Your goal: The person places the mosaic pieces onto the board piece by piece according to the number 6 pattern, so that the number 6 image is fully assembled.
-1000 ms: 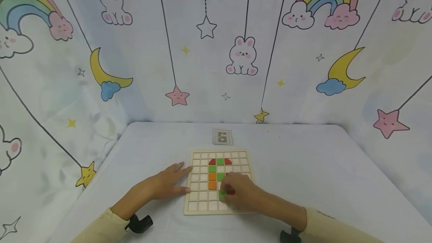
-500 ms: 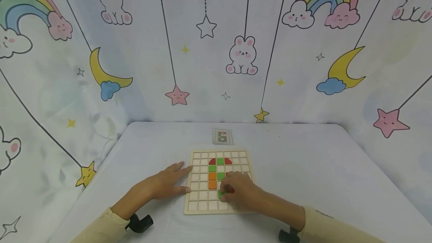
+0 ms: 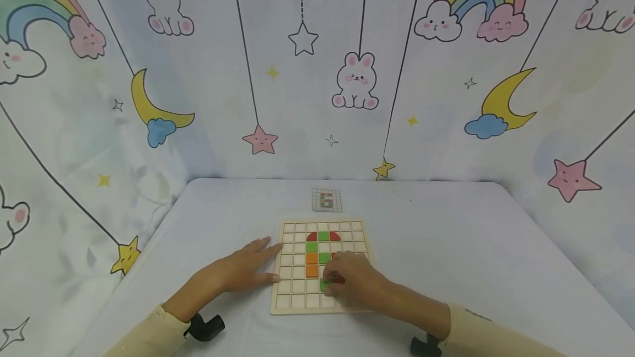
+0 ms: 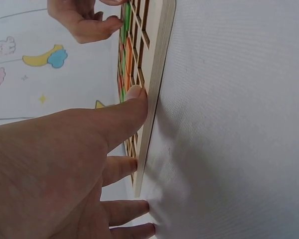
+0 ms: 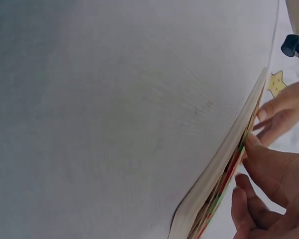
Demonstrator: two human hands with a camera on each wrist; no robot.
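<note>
In the head view a pale wooden grid board (image 3: 288,303) lies on the table, with red, green and orange tiles in some squares. My left hand (image 3: 245,269) has its fingers spread, the thumb and a fingertip touching the board's left edge. My right hand (image 3: 359,282) is over the lower right of the board, thumb and forefinger at a green tile (image 3: 325,284). A dark red tile (image 3: 339,279) is partly covered by those fingers. Other tiles include an orange one (image 3: 311,271) and a green one (image 3: 323,236). The right hand hides the board's lower right squares.
A small printed card (image 3: 327,200) with a coloured grid pattern lies behind the board. White cloth covers the table (image 3: 436,236). A patterned backdrop (image 3: 307,87) stands around its back and sides.
The green tile at the right hand's fingertips has shifted very slightly left and back. The left hand stays in place at the board's edge.
</note>
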